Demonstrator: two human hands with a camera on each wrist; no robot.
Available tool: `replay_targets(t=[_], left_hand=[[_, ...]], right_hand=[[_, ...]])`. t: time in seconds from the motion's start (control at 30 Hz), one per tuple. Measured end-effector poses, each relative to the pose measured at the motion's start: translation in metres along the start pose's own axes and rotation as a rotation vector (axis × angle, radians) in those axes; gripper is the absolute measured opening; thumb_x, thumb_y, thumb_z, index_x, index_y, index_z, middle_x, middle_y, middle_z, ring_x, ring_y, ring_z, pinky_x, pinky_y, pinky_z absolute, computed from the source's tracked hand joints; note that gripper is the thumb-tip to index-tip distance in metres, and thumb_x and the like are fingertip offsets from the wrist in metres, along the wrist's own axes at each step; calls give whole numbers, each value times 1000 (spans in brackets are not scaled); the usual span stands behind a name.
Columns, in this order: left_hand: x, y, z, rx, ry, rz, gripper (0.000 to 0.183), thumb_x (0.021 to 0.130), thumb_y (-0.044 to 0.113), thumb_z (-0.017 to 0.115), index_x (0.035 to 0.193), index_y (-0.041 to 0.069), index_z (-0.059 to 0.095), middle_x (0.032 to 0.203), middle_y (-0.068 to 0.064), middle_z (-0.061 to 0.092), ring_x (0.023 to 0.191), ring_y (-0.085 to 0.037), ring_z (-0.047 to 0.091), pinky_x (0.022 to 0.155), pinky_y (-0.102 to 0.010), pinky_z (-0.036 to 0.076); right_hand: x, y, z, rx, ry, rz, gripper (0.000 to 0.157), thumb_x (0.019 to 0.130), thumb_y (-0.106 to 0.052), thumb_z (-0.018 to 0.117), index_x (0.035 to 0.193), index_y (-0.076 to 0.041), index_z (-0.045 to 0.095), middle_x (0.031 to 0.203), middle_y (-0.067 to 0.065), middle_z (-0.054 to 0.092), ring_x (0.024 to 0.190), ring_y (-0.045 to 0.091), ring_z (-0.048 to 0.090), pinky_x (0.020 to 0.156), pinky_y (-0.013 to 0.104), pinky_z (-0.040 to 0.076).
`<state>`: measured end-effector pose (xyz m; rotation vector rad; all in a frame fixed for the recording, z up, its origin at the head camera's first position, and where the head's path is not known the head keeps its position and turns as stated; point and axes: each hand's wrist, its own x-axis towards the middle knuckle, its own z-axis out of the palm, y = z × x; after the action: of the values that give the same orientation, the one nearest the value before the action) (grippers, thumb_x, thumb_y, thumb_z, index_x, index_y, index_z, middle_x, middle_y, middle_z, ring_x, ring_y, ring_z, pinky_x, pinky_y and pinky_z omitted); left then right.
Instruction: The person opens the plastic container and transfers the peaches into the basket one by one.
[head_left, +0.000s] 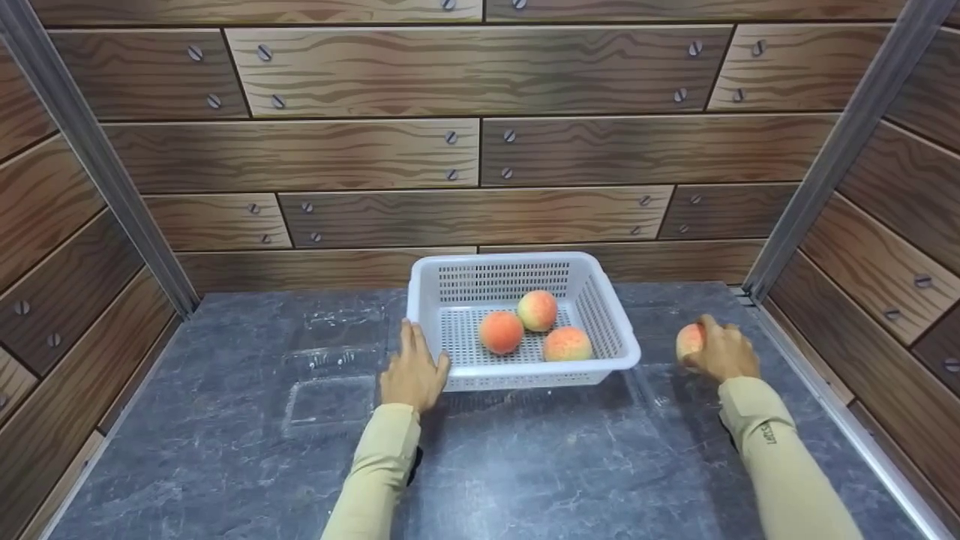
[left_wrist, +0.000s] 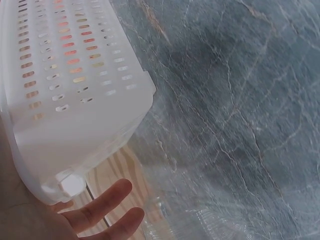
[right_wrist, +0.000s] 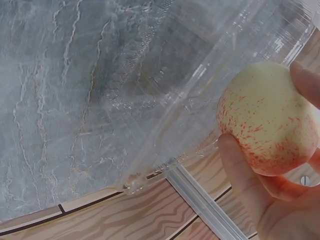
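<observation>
A white plastic basket [head_left: 525,370] with slotted walls holds three red-and-yellow peaches: one to the left [head_left: 501,332], a paler peach [head_left: 538,310] behind and a speckled peach [head_left: 568,344] at the front. My left hand [head_left: 412,375] rests at the basket's front left corner, its fingers extended along the side. In the left wrist view, the fingers [left_wrist: 102,202] reach past the basket wall [left_wrist: 85,135]. Right of the basket, my right hand [head_left: 727,356] grips another peach [right_wrist: 267,120] between thumb and fingers, pale yellow with red flecks.
The dark marbled tabletop [head_left: 525,457] has transparent film or tape [head_left: 330,360] stuck on it left of the basket. Wood-patterned panels [head_left: 480,150] close off the back and both sides. A metal rail [head_left: 847,427] runs along the right edge.
</observation>
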<state>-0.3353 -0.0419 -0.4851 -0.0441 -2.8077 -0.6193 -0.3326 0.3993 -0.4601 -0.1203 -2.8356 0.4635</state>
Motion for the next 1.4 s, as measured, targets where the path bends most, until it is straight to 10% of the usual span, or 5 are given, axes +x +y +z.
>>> replay_targets(t=[1.4], left_hand=[[3,-1,2,-3,-28,-32,69,89,44,40,142,2,27,149,-12,19,99,-41,55,73,-53,47]], right_hand=[[17,-39,-18,130,11,-44,70,63,-24,77,124,-5,47,104,29,50,89,47,50,66,56,40]])
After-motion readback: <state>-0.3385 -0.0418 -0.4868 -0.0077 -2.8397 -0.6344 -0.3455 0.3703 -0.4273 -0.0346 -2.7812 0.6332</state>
